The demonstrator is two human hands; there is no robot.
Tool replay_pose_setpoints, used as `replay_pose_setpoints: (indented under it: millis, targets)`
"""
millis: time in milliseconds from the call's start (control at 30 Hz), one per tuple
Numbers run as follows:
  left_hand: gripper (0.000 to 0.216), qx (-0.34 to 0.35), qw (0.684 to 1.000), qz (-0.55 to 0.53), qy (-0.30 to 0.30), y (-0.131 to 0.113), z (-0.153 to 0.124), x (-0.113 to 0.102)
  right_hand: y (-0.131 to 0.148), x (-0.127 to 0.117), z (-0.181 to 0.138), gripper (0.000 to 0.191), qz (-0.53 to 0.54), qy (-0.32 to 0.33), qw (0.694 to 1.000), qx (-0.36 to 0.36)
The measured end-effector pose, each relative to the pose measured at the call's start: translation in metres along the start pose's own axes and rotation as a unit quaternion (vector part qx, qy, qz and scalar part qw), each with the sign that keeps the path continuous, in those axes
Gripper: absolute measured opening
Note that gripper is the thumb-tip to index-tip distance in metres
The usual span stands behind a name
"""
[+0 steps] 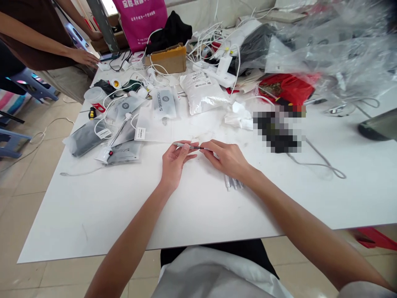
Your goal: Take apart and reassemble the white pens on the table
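Both of my hands meet over the middle of the white table (93,215). My left hand (175,163) pinches a thin grey pen-like tool (186,145) between thumb and fingertips. My right hand (228,159) is closed on the tool's dark right end. Under my right wrist lie a few more slim grey-white sticks (232,183) on the table.
Grey and white sealed pouches (124,124) and white cables lie at the far left. A cardboard box (169,58), a pink bag (141,18), chargers and clear plastic wrap (325,54) crowd the back. Another person's hand (83,56) rests at the far left corner. A grey cable (322,163) loops right.
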State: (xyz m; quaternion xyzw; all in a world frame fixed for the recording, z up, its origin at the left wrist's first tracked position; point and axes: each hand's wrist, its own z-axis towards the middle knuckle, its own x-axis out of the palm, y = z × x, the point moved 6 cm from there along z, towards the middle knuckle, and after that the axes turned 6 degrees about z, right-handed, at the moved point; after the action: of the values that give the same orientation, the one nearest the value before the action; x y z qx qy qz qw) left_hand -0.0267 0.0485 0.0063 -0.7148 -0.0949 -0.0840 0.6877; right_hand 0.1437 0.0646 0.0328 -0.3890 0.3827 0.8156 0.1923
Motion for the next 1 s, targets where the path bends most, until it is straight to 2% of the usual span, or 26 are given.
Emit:
replay_pose_setpoints:
  millis: [100, 233, 367, 567, 700, 867, 1000]
  targets:
    - [0.030, 0.005, 1.000, 0.008, -0.003, 0.001, 0.000, 0.000, 0.000, 0.001, -0.001, 0.027, 0.012, -0.002, 1.000, 0.007]
    - [0.028, 0.021, 0.998, -0.012, -0.050, -0.001, 0.003, -0.010, -0.006, 0.002, -0.001, 0.029, 0.027, -0.005, 0.999, 0.036]
    - [0.028, 0.030, 0.996, -0.042, -0.074, -0.003, 0.007, -0.018, -0.008, 0.000, -0.001, 0.020, 0.032, -0.007, 0.999, 0.026]
    - [0.030, 0.027, 0.998, -0.026, -0.056, -0.005, 0.004, -0.012, -0.003, -0.001, -0.001, 0.021, 0.016, -0.003, 1.000, -0.016]
    - [0.029, 0.020, 0.998, -0.045, -0.027, -0.005, 0.000, -0.004, -0.003, 0.003, -0.002, 0.024, 0.026, 0.015, 1.000, 0.003]
    - [0.030, 0.013, 0.995, -0.073, -0.060, -0.002, 0.002, -0.009, -0.007, 0.004, -0.003, 0.022, 0.087, 0.016, 0.995, 0.043]
    - [0.033, 0.009, 0.995, -0.079, -0.062, 0.000, 0.003, -0.010, -0.004, 0.002, -0.001, 0.020, 0.065, 0.021, 0.998, 0.017]
